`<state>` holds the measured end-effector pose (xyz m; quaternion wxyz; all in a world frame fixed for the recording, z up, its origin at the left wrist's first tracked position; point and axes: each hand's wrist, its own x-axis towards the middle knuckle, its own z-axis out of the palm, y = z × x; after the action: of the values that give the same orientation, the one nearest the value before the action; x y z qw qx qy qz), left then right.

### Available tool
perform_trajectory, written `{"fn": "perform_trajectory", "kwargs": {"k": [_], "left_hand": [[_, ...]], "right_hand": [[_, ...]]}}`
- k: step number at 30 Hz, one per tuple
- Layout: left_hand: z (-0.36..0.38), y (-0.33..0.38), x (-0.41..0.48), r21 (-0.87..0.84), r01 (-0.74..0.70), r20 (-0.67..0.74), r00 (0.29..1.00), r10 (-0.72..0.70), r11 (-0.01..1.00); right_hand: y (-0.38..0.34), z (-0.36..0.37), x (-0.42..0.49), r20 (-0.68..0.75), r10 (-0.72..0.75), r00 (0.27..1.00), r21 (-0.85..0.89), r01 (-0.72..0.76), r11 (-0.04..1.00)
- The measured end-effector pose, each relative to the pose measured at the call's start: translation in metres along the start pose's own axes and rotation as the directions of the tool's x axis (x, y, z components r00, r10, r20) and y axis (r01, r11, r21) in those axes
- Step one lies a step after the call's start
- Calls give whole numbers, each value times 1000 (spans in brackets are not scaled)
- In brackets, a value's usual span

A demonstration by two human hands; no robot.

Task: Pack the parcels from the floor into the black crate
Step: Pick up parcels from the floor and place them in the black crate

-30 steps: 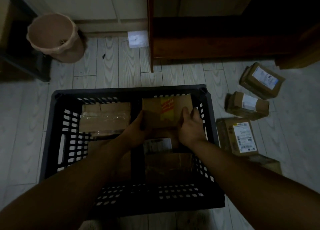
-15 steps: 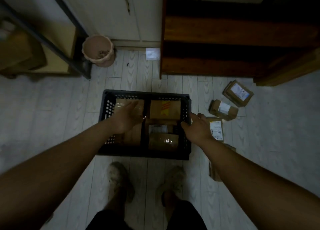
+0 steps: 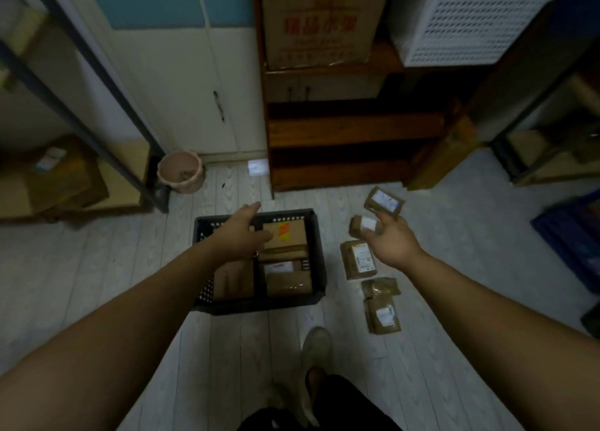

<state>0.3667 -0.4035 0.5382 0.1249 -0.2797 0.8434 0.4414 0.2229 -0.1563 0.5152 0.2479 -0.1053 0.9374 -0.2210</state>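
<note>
Both of our hands have come up out of the black crate (image 3: 316, 255) since a second ago, when they were setting down the parcel with the red-and-yellow tape (image 3: 285, 238); we are now standing much higher above it. That parcel is lying flat in the crate's far right corner. In front of it, a parcel with a white label (image 3: 285, 276) is filling the near right part, and another brown parcel (image 3: 232, 279) is sitting in the near left part. What is lying in the far left corner we cannot tell, since our arm is covering it.

Our left hand (image 3: 242, 232) is hovering over the crate's far left side, fingers stretched out and loose, holding nothing. Our right hand (image 3: 391, 240) is hanging to the right of the crate, over the floor (image 3: 97, 268), its fingers spread open and empty.

Five parcels are waiting on the floor to the right of the crate: a far labelled box (image 3: 384, 201), a small box (image 3: 363, 226) partly behind our right fingers, a flat labelled parcel (image 3: 358, 259) just beside the crate, then a small brown packet (image 3: 379, 288) touching a labelled one (image 3: 383, 315) nearest us.

Farther off, a pink bucket (image 3: 181, 171) is standing by the wall, and a wooden shelf unit (image 3: 341, 132) is carrying a large carton (image 3: 319, 21) and a white basket (image 3: 474, 18).
</note>
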Motion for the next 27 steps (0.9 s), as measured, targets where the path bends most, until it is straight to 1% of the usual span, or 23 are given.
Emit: {"fn": "perform_trajectory", "kwargs": {"k": [2, 7, 10, 13, 16, 21, 24, 27], "left_hand": [[3, 18, -13, 1, -53, 13, 999, 53, 999], [17, 67, -44, 17, -162, 34, 986, 161, 987], [34, 101, -54, 56, -182, 54, 982, 179, 982], [61, 138, -55, 34, -196, 71, 979, 193, 980], [99, 179, -50, 27, -195, 42, 980, 194, 980], [169, 238, -38, -54, -129, 29, 991, 130, 990], [202, 255, -34, -25, -94, 10, 996, 94, 995], [217, 256, -30, -2, -48, 12, 999, 48, 999]], "right_hand": [[10, -18, -24, -39, 20, 999, 7, -20, 1000], [31, -60, -64, -94, 10, 996, 6, -10, 1000], [46, -85, -74, -121, 9, 993, -1, -10, 1000], [74, -114, -79, -130, -12, 991, -7, 11, 1000], [116, -149, -78, -121, -17, 993, -27, 14, 1000], [196, -210, -64, -115, -25, 993, -48, 20, 999], [227, -232, -49, -95, -28, 995, -53, 23, 998], [234, -238, -30, -40, -41, 998, -57, 39, 998]]}}
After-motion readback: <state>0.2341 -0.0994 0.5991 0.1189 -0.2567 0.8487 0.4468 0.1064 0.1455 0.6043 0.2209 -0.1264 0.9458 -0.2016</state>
